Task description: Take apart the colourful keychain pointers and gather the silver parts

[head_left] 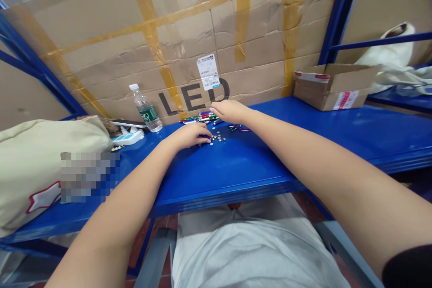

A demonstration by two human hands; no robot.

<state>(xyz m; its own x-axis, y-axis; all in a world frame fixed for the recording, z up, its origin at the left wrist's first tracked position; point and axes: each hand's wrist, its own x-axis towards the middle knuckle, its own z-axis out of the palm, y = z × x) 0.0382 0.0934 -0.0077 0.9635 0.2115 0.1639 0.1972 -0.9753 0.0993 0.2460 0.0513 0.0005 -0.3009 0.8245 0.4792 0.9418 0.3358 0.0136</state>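
My left hand (pixel 193 135) rests low over the blue tabletop, fingers curled and closed; a bit of dark purple shows at the fingertips, too small to name. Just right of those fingers lie several small round silvery pieces (pixel 219 138), like button cells or discs. My right hand (pixel 231 111) is above the table with thumb and fingers drawn together; whatever they grip is hidden. Behind and between both hands is a pile of slim coloured sticks like pens or small metal tubes (pixel 202 118). Below my right hand lie purple and green looped pieces (pixel 239 128).
A water bottle (pixel 146 109) stands at the back left beside a white device (pixel 128 137) and a phone-like slab (pixel 127 123). A cream bag (pixel 40 153) fills the left end. At the right sits an open cardboard box (pixel 332 85). A large carton (pixel 189 54) walls the back.
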